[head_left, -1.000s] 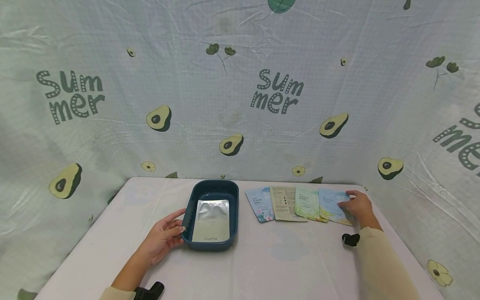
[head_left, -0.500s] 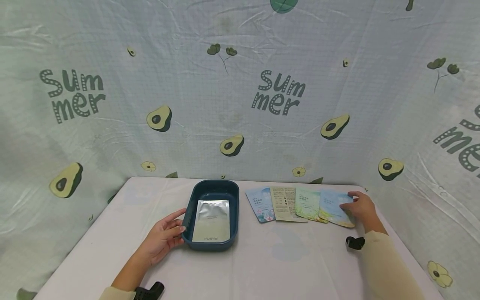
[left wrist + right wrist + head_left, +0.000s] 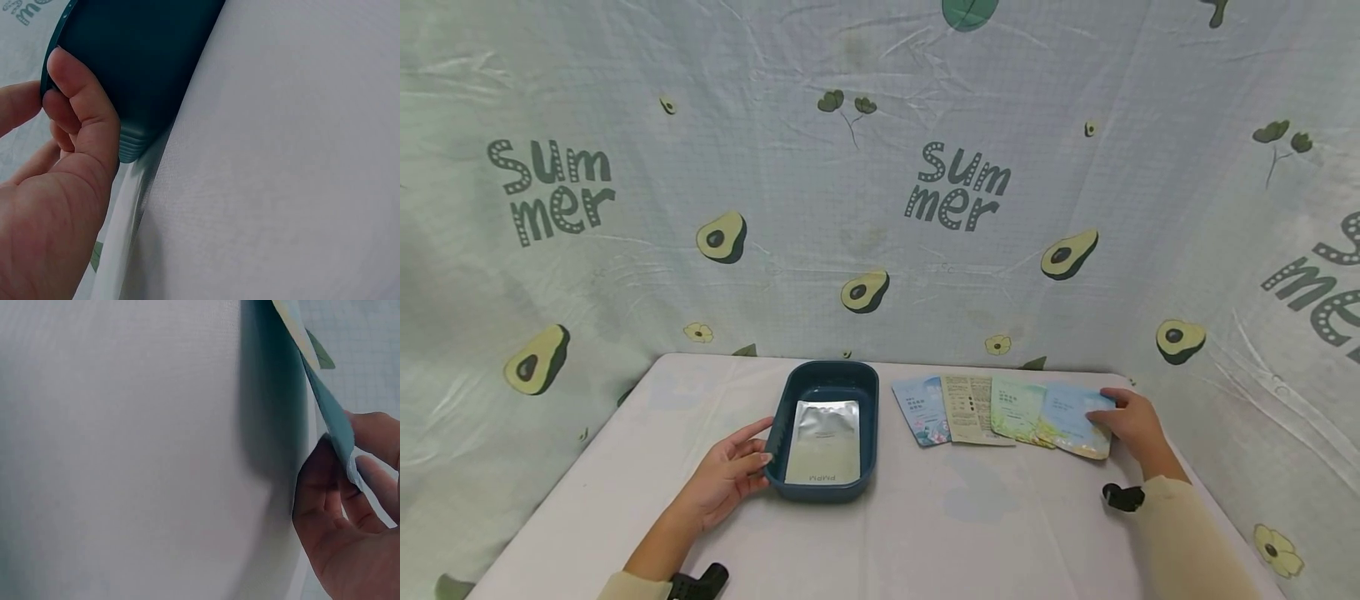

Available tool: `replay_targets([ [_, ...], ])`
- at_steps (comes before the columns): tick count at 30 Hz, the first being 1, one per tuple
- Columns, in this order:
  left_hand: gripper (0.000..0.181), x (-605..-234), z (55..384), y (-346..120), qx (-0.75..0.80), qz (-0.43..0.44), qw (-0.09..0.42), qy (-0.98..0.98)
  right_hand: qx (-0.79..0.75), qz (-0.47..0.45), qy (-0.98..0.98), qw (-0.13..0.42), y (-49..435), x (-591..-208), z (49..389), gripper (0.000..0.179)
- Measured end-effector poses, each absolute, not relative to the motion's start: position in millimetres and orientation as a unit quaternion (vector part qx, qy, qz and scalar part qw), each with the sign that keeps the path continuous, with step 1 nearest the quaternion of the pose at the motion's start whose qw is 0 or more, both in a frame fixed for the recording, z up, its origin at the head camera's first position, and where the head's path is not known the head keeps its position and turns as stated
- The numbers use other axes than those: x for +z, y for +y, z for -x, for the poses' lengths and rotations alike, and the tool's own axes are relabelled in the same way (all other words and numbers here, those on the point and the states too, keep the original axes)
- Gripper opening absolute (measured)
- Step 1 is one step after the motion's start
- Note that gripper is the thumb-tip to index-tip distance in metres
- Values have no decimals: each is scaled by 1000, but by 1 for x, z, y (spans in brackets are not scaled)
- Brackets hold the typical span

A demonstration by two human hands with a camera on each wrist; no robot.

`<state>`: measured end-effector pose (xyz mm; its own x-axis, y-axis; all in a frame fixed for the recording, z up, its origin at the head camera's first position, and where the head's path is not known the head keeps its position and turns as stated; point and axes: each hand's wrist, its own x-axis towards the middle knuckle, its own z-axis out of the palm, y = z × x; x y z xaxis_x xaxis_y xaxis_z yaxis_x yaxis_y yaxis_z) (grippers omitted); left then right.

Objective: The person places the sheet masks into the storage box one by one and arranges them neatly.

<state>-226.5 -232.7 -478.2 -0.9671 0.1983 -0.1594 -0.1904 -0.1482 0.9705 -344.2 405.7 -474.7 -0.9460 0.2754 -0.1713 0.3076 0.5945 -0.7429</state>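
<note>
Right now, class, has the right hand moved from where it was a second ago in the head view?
Yes. The right hand has shifted slightly rightward, farther from the dark blue tray, which has stayed in place.

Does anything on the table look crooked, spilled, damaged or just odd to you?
The beige rectangular packet right of the dark blue plastic tray shows dense text, while the blue flowered packet and pale green packet beside it show pictures, so it's perhaps face down. I see no spill or damage.
</note>
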Motion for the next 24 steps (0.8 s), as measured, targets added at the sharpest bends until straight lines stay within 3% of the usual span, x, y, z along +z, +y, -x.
replay_targets([
  [10, 71, -477, 227, -232, 758, -5, 131, 639, -459, -135, 878, 0, 406, -473, 331, 78],
  [24, 73, -477, 227, -234, 758, -17, 137, 638, -482, -125, 866, 48, 405, -470, 321, 76],
])
